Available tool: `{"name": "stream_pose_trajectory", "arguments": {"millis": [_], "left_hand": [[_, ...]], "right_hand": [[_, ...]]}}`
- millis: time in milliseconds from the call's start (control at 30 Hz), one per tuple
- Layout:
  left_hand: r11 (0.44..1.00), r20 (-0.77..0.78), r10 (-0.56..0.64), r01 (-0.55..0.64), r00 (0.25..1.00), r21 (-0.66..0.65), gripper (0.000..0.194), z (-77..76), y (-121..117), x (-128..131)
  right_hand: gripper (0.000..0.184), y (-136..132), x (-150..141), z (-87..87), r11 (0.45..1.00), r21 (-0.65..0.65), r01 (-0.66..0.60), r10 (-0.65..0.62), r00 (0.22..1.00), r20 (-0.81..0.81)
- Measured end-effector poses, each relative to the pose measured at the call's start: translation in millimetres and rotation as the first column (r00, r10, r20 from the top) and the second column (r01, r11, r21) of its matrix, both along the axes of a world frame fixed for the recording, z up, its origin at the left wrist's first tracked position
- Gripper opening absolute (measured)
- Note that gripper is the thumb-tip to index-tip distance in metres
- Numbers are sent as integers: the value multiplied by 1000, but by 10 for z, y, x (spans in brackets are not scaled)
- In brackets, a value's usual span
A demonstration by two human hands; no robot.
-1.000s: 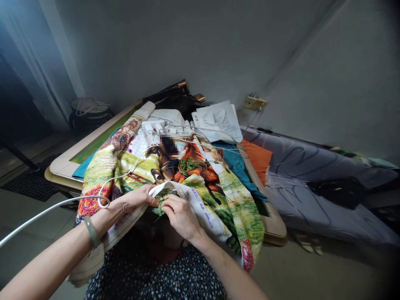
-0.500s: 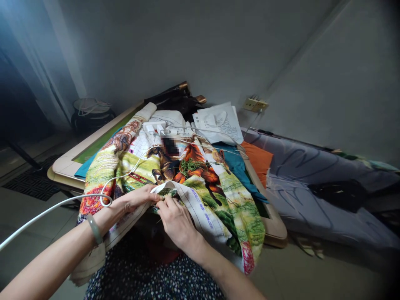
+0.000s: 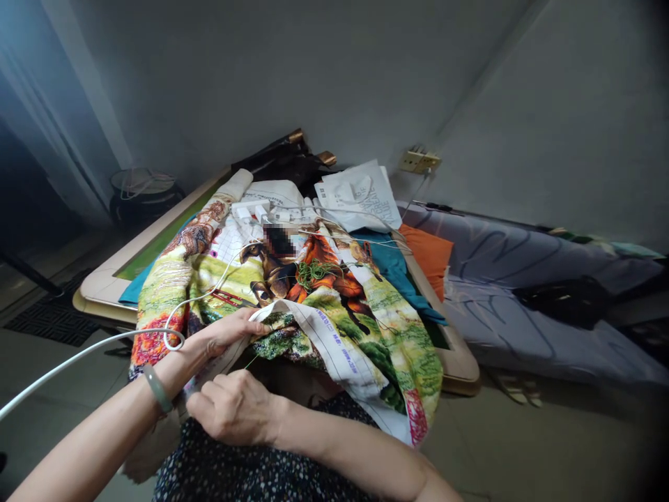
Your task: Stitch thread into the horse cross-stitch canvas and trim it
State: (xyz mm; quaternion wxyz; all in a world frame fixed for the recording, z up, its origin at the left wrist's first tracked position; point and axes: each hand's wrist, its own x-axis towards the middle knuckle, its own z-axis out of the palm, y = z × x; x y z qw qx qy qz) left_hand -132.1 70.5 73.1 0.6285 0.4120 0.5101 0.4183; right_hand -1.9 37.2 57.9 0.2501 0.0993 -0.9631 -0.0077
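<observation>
- The step in hand looks like drawing a stitch through: the right hand (image 3: pixel 235 408) sits at about 7 o'clock from the worked patch, fingers curled shut into a loose fist, and a thin green thread (image 3: pixel 251 361) runs taut from it up to the cloth edge. Whether a needle is pinched in that fist cannot be told.
- The left hand (image 3: pixel 227 333) holds the folded near edge of the cross-stitch canvas (image 3: pixel 334 307), thumb and fingers pressed together on the white border at about 9 o'clock of the green foliage patch.
- The canvas, with its horse scene, drapes from the surface (image 3: pixel 104 282) down over the person's lap; the stitched spot lies at its near fold, just beside the left fingertips.
- A loose tangle of green floss (image 3: pixel 313 270) rests on the canvas at 12 o'clock from the hands, well apart from them.
- A white cable (image 3: pixel 78 354) crosses the left wrist, beside a green bangle (image 3: pixel 157 388), and loops over the canvas at 10 o'clock.
- Judged from this, the next move calls for pulling until the thread lies snug without puckering, then bringing the right hand to the fold while the left keeps the edge flat and firm.
</observation>
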Motion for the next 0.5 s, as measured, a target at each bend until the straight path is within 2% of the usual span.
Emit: {"name": "stream_pose_trajectory", "arguments": {"millis": [133, 333, 400, 500], "left_hand": [[997, 60, 12, -8, 998, -74, 33, 25, 3, 11], [997, 85, 36, -30, 996, -72, 33, 38, 2, 24], [997, 79, 37, -31, 996, -73, 34, 37, 0, 22], [998, 72, 18, -14, 997, -55, 36, 26, -3, 24]], "right_hand": [[23, 2, 35, -4, 994, -57, -95, 90, 992, -85], [19, 102, 272, 156, 946, -262, -189, 171, 981, -91], [16, 155, 368, 219, 925, -325, -197, 157, 977, -146], [13, 214, 508, 333, 863, -449, -231, 93, 947, -308]]}}
